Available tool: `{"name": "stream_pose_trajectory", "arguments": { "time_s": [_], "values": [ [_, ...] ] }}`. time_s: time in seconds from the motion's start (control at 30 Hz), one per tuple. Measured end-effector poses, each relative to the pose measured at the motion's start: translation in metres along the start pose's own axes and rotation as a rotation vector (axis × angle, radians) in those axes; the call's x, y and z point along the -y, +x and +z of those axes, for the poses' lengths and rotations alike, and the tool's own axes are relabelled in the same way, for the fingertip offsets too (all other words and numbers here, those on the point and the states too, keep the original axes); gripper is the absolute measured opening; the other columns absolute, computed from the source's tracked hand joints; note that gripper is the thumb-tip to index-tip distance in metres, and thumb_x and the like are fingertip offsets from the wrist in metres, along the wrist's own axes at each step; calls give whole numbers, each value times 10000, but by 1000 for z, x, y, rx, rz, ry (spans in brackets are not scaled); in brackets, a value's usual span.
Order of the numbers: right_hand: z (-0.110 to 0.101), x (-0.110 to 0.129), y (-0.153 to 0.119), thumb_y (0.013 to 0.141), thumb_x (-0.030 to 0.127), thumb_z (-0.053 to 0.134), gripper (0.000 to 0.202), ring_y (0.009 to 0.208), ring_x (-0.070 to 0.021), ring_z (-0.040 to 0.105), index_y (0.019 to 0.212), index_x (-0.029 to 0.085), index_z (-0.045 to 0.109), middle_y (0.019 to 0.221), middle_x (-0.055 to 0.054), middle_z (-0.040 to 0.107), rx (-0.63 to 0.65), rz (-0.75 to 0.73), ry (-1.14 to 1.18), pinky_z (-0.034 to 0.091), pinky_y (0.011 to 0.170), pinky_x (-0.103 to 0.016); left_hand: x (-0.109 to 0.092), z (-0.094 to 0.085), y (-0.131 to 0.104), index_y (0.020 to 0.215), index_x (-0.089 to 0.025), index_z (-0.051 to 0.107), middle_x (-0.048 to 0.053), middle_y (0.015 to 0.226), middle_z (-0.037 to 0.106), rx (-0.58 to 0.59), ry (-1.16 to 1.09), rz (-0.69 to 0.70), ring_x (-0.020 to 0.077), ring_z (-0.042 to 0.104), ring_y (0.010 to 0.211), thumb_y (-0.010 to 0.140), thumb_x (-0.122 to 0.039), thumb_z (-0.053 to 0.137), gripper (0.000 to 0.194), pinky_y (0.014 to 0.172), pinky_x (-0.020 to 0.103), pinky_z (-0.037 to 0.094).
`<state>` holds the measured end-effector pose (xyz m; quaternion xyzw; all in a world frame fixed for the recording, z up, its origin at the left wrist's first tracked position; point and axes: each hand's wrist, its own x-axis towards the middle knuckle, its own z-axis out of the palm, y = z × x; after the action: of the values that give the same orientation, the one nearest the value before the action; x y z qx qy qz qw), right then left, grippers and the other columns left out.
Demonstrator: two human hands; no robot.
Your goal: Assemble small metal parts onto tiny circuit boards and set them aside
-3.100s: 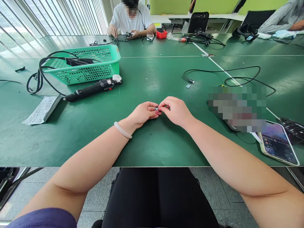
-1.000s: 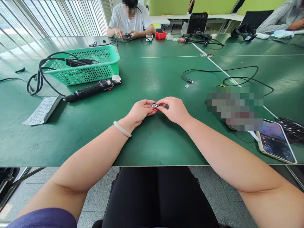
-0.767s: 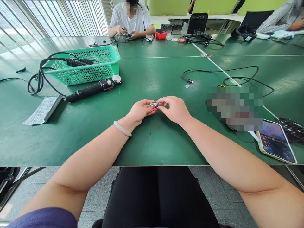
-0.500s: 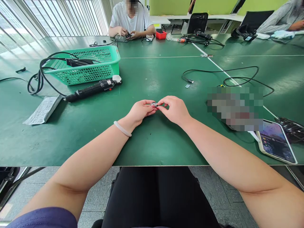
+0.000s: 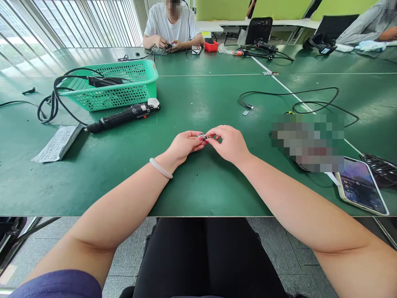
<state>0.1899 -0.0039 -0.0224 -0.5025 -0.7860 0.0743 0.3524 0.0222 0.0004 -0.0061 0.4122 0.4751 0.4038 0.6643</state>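
Note:
A small metallic part (image 5: 202, 137) lies between the fingertips of both hands, a little above the green table (image 5: 198, 182). My left hand (image 5: 182, 147) holds it from the left, its fingers closed round it and partly covering it. From the right, my right hand (image 5: 228, 142) pinches at the same part with thumb and forefinger. The part is too small to make out in detail.
A black electric screwdriver (image 5: 124, 118) lies before a green basket (image 5: 111, 95) with cables at the left, near a folded paper (image 5: 58, 142). To the right are a black cable (image 5: 282, 93), a blurred object (image 5: 307, 142) and a phone (image 5: 361, 184). A person (image 5: 172, 25) sits opposite.
The small part looks slightly turned between my fingertips. Both hands have stayed almost in place, and the whole view has shifted very slightly.

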Motion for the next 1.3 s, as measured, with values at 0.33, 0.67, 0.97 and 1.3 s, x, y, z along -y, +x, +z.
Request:
{"name": "stream_pose_trajectory", "arguments": {
  "time_s": [0.33,0.67,0.97,1.3],
  "values": [
    [-1,-1,1,825,260,649,150,764,-192,614,909,236,770,866,-30,753,64,106,40,465,746,-346,3,0,1,901,-111,611,46,775,712,7,59,19,98,681,754,840,-66,644,83,846,281,536],
    [0,0,1,829,254,624,158,743,-181,599,900,233,763,841,-30,732,84,98,33,454,737,-341,-1,2,-2,867,-109,628,63,820,704,4,86,22,106,674,757,819,-100,669,63,834,288,522],
    [0,2,-1,844,248,589,179,795,-197,601,900,222,758,804,-40,705,97,52,-11,440,736,-338,0,1,-1,845,-122,617,49,786,696,-7,120,12,103,673,750,829,-85,643,47,802,272,530],
    [0,1,-2,842,237,584,179,820,-209,609,898,226,755,814,-42,711,91,22,-36,444,748,-344,1,1,1,837,-127,614,48,766,699,-14,138,14,106,676,744,814,-107,671,64,815,280,541]
  ]
}}
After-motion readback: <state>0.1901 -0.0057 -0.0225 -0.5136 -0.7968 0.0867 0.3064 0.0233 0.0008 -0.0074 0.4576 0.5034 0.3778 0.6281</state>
